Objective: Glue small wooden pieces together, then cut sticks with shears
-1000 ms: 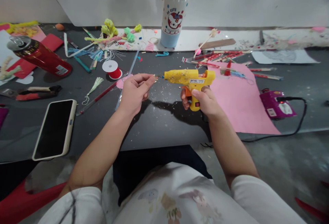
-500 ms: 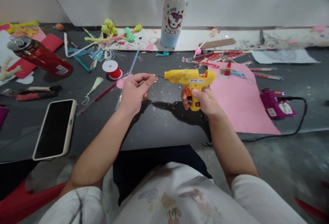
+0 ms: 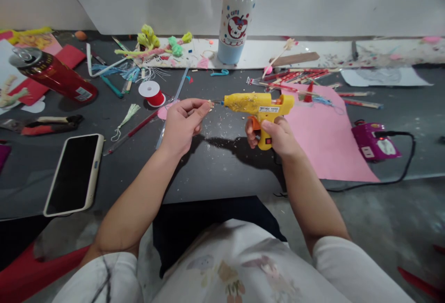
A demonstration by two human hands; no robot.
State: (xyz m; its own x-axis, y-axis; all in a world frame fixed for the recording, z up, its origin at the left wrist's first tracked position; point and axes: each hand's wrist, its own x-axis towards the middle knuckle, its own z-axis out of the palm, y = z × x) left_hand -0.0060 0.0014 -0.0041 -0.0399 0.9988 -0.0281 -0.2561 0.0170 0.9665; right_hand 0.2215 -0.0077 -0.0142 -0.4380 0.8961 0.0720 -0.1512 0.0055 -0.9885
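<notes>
Right hand (image 3: 278, 136): fingers grip a yellow glue gun (image 3: 250, 103) inward of the near edge of the worktop (image 3: 205, 177). Left hand (image 3: 184, 119): fingers pinch a pale piece (image 3: 211, 105) beside the nozzle (image 3: 219, 102).

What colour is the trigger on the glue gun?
Orange; the trigger of the yellow glue gun shows best in the head view.

Yellow glue gun (image 3: 246, 103) | slightly rightward, farther from left fingers (image 3: 195, 109) | right fingers (image 3: 250, 133) shifted with it

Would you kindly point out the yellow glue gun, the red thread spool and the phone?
Yellow glue gun (image 3: 256, 105): head view, on its body.
Red thread spool (image 3: 155, 99): head view, on its red winding.
Phone (image 3: 73, 175): head view, on its dark screen.
</notes>
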